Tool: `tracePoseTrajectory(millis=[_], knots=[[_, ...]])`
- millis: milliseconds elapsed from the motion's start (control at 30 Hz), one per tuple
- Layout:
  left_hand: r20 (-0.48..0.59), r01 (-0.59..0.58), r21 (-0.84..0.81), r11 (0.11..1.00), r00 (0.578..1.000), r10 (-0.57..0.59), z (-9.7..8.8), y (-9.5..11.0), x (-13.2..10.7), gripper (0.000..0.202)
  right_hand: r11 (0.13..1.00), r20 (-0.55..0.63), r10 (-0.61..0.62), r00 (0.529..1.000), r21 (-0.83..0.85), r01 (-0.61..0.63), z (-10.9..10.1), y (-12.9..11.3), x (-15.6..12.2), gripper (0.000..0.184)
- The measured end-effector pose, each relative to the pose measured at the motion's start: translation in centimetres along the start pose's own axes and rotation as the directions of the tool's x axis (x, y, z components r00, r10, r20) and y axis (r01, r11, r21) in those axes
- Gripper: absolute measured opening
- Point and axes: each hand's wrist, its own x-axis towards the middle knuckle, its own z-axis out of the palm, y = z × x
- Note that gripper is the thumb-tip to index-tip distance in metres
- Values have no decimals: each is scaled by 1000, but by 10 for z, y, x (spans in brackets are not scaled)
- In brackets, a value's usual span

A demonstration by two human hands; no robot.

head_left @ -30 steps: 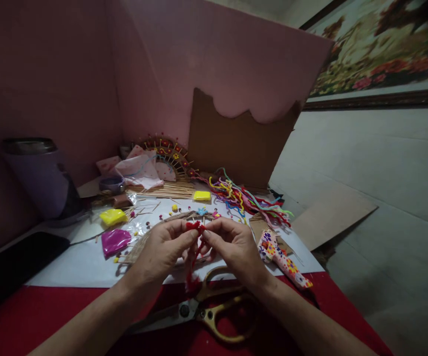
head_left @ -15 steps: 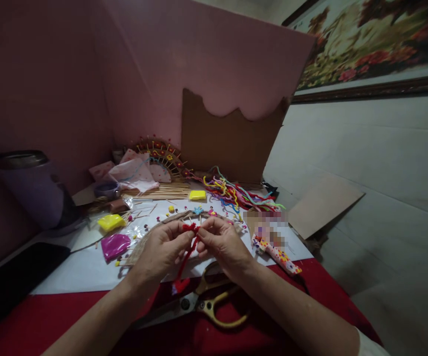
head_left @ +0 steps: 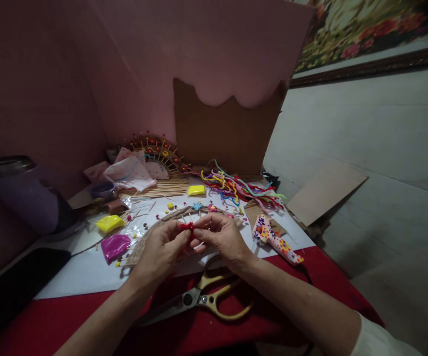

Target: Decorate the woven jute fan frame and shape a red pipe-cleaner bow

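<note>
Between my fingertips is a short, bunched red pipe cleaner [head_left: 187, 226]. My left hand [head_left: 164, 247] pinches it from the left, thumb against forefinger. My right hand [head_left: 223, 242] pinches its other side, and the fingers hide part of it. Just behind and beneath both hands lies a curved fan-shaped piece [head_left: 150, 240] wrapped in brown cord, with sticks, beads and small flowers along its edge. A blue flower [head_left: 197, 205] and a pink flower [head_left: 213, 207] sit on its top rim. Below my hands, scissors with yellow handles [head_left: 228, 301] lie on the red cloth.
A heap of coloured pipe cleaners [head_left: 232, 188] lies at the back right. A flower-patterned glue gun [head_left: 276, 240] rests at right. Yellow [head_left: 110, 223] and magenta clay packets [head_left: 115, 247] lie left, near a dark phone [head_left: 24, 272] and a purple tumbler [head_left: 24, 198]. Brown cardboard [head_left: 224, 133] stands behind.
The red strand that hung below my fingers no longer shows; the red piece is bunched between them. The camera view has shifted slightly, and my hands stay close together.
</note>
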Motion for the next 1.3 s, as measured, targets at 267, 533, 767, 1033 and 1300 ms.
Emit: tracePoseTrajectory(millis=[267,533,767,1033,1300], knots=[[19,92,-34,995,996,-91,-4,-2,2,23,958,17,-191,982,-216,190,-1,4,2,12],[159,146,-51,988,978,-137,-10,8,0,22,716,298,-407,864,-483,504,-15,-7,3,11],[168,103,5,995,980,-102,-11,2,1,19,680,329,-447,832,-479,555,-21,-7,2,14],[83,36,55,998,996,-41,-6,1,-3,18,946,138,-174,975,-251,204,-12,-2,2,12],[25,8,119,993,1000,-11,-2,4,-4,15,933,62,-199,978,-293,208,-8,-1,-2,10]])
